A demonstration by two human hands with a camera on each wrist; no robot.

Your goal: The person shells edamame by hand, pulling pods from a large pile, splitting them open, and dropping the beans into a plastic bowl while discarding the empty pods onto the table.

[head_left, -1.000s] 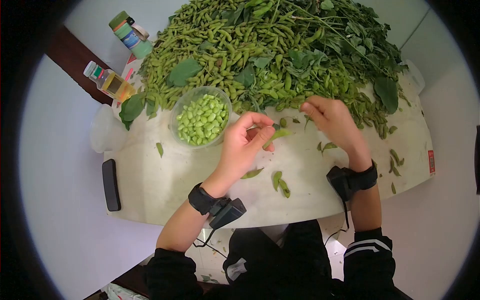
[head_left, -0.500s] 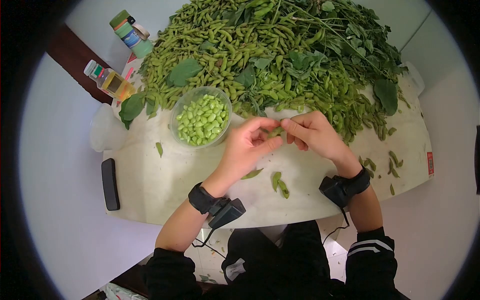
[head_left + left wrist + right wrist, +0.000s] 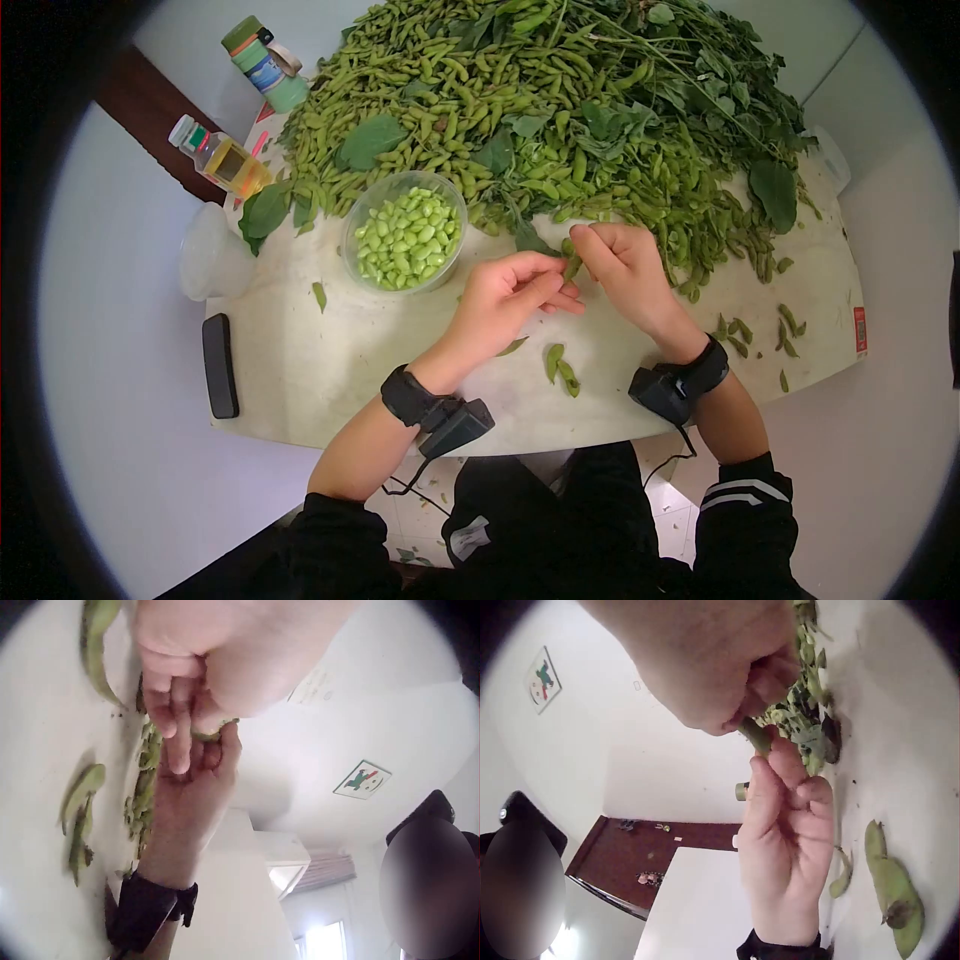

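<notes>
The single green pod (image 3: pixel 570 262) you hold is slim and mostly hidden between your fingertips, just above the table (image 3: pixel 330 370) at the foot of the one big heap of pods (image 3: pixel 540 110). Your left hand (image 3: pixel 505 300) and right hand (image 3: pixel 630 268) each pinch one end of it, fingers curled. Three loose pods (image 3: pixel 553 360) lie just below. One bowl (image 3: pixel 352 222) of shelled beans stands to your left, with two bottles (image 3: pixel 220 160) and one phone (image 3: pixel 220 365) farther off.
</notes>
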